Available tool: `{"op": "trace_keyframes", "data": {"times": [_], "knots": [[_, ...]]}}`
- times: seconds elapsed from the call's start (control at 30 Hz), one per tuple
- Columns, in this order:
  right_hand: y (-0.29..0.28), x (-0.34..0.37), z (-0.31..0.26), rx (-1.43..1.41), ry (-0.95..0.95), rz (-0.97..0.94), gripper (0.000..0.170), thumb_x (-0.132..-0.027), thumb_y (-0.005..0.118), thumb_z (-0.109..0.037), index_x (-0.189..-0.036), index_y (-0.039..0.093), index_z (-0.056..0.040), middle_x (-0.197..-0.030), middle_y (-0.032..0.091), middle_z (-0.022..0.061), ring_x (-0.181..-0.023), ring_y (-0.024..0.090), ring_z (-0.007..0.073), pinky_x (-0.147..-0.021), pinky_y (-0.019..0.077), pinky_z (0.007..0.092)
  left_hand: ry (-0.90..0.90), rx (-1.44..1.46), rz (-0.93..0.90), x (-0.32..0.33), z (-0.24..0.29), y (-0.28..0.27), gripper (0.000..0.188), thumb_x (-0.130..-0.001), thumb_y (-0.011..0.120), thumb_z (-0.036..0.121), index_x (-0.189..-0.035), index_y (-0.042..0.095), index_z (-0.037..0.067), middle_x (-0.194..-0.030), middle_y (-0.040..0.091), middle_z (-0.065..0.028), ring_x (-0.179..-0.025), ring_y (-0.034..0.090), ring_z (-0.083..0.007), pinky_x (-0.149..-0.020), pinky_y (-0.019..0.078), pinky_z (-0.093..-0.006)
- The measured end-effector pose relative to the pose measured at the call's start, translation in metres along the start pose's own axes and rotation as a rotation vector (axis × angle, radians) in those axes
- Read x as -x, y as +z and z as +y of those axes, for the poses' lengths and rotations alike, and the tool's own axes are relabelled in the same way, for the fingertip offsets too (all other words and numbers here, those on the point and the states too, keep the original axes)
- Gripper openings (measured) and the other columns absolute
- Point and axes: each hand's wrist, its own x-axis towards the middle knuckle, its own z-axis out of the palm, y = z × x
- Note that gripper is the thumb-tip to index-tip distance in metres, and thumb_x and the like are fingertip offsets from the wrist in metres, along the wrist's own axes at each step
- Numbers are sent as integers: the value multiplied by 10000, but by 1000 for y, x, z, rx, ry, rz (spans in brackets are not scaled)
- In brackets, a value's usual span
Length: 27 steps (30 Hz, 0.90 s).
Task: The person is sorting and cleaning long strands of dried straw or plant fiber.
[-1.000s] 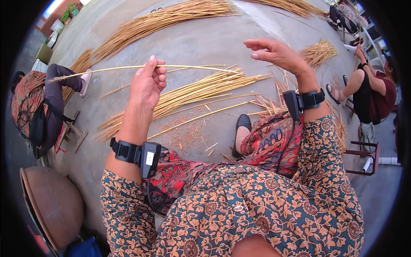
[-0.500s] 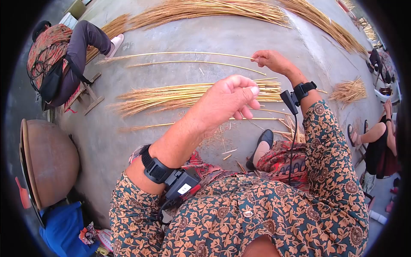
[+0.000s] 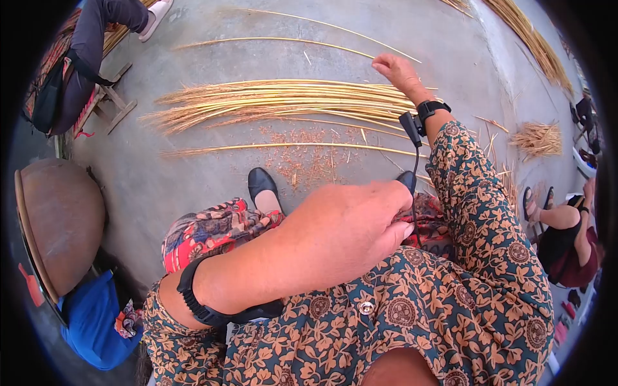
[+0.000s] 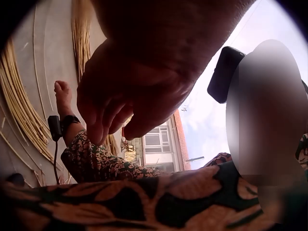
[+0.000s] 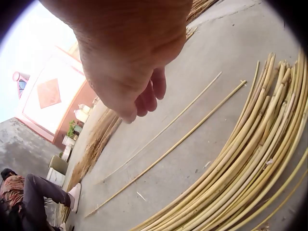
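Observation:
Bent across the front of the torso, the left hand [image 3: 341, 231] has loosely bent fingers in the left wrist view [image 4: 130, 91] with nothing visible in them. The right hand [image 3: 398, 72] is held out over the floor beside the end of a long thin stalk [image 3: 283, 39]. A second, thinner stalk [image 3: 335, 26] lies beyond it. In the right wrist view the right hand [image 5: 130, 62] hangs above the floor, fingers slightly bent and empty, apart from both stalks. A thick bundle of stalks [image 3: 290, 96] lies nearer the body, brushy ends left, with a single stalk [image 3: 290, 145] in front.
Reddish debris [image 3: 302, 164] is scattered before the feet. A short-stalk pile [image 3: 537, 139] lies right, a large clay basin [image 3: 61, 219] and blue cloth [image 3: 100, 328] left. Seated people are at both sides; more bundles [image 3: 528, 38] lie farther off.
The stalk pinched by the left hand at first lies on the floor. The left hand has drawn back to the torso. The right hand reached the stalk's end and has let go. The head view has shifted.

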Motion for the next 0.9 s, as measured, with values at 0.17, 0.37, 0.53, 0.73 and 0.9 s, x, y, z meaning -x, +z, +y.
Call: {"op": "trace_keyframes", "data": {"times": [0.17, 0.37, 0.53, 0.73, 0.9], "knots": [[70, 100, -17, -52, 45, -671, 195, -769, 699, -176, -935, 655, -83, -823, 666, 54, -790, 623, 198, -739, 495, 325, 7, -260, -131, 13, 2, 7, 241, -858, 601, 192, -1031, 545, 34, -859, 604, -117, -787, 607, -312, -665, 475, -396], [125, 157, 13, 304, 23, -304, 123, -773, 613, -164, -876, 595, -100, -964, 616, 101, -933, 604, 306, -785, 491, 423, -26, -304, -84, 4, 9, 20, 263, -850, 616, 186, -1057, 550, 37, -853, 614, -120, -767, 609, -311, -654, 480, -385], [128, 156, 15, 294, -22, -348, 112, -832, 532, -159, -908, 595, -106, -939, 639, 140, -930, 613, 319, -763, 490, 437, -26, -294, -6, -12, -4, 40, 239, -842, 634, 165, -1034, 565, 40, -792, 615, -124, -714, 615, -298, -619, 483, -359], [68, 128, -6, 49, -58, -364, 211, -834, 578, -255, -1028, 610, -180, -934, 666, 104, -900, 629, 302, -738, 494, 419, 5, -456, 136, -23, -30, 54, 214, -846, 616, 161, -1014, 576, 34, -761, 610, -129, -678, 602, -287, -613, 472, -360], [-12, 87, -48, -13, -224, -358, 235, -802, 647, -303, -987, 637, -158, -901, 666, 97, -872, 626, 290, -742, 486, 405, 33, -807, 390, -51, -63, 34, 218, -839, 614, 152, -1013, 584, 24, -872, 618, -154, -777, 610, -315, -679, 477, -397]]}}
